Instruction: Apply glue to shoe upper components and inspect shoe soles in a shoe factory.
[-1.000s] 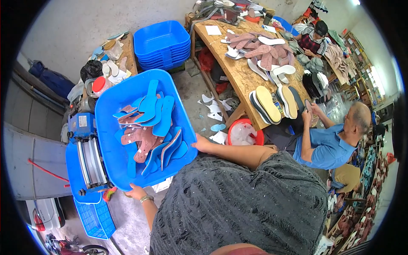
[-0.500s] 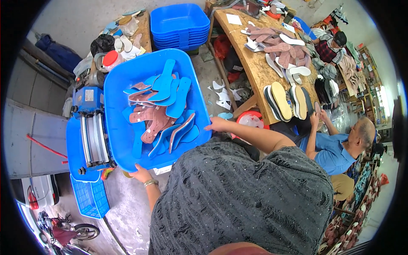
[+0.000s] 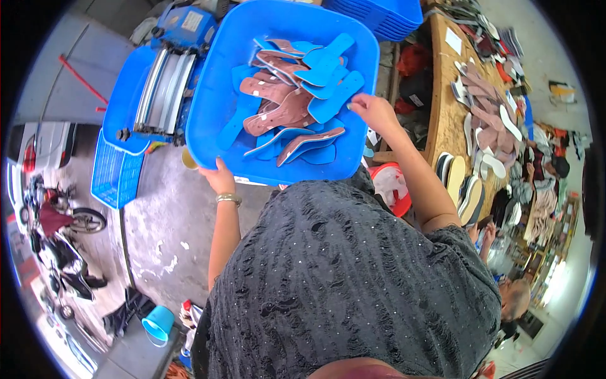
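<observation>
Head view: a big blue tub (image 3: 218, 88) is held out in front of a dark shirt (image 3: 353, 265). A loose heap of blue and brown shoe-shaped pieces (image 3: 284, 110) is piled in the middle of it. The near left corner of the tub is gripped by the left hand (image 3: 219, 177), with the thumb up by the rim. On the right side, the right hand (image 3: 374, 111) is laid at the rim, and its fingertips are bent in toward a blue piece (image 3: 334, 101). Whether the rim is pinched by that hand or only touched cannot be told. What the tub is rested on, if anything, is hidden too.

If the right side is not held well, the tub could be tipped by the weight of the heap, and pieces could be spilled on the floor (image 3: 170, 208). Some top pieces are stacked at odd slants, so they could be shaken loose by a jolt. The roller machine (image 3: 165, 91) is set just beside the tub's left wall, so the tub could be bumped there if it is swung left. On the right, a red bucket (image 3: 402, 205) could be knocked.
</observation>
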Demonstrator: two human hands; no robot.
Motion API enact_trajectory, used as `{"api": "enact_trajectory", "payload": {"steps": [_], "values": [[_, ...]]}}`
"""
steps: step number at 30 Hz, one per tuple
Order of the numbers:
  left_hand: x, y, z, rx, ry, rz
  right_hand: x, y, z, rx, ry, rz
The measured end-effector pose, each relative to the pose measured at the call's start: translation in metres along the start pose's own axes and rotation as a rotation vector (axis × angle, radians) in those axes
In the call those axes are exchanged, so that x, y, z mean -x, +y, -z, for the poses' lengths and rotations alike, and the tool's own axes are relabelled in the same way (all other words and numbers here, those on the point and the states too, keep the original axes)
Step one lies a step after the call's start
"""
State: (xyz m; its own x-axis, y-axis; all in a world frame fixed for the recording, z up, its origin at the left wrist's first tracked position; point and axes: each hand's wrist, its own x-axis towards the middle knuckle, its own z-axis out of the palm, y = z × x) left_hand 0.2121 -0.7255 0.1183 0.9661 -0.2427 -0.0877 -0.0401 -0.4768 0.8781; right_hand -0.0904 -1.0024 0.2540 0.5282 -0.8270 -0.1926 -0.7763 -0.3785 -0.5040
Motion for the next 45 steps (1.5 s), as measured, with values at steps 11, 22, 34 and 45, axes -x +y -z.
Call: {"api": "enact_trajectory", "payload": {"steps": [11,22,34,45], "values": [[0.015,0.03,0.006,-0.102,-0.008,0.158,-0.082,-0.073,-0.054,0.15,0.058,0.42],[0.025,0.051,0.02,-0.03,-0.049,0.067,-0.106,-0.062,-0.054,0.203,-0.147,0.237],[-0.007,0.022,0.024,0.333,0.048,0.164,-0.096,-0.069,-0.029,0.435,-0.002,0.252],[-0.184,-0.01,0.022,0.21,-0.06,0.586,-0.091,-0.085,0.07,0.103,0.221,0.289]]}}
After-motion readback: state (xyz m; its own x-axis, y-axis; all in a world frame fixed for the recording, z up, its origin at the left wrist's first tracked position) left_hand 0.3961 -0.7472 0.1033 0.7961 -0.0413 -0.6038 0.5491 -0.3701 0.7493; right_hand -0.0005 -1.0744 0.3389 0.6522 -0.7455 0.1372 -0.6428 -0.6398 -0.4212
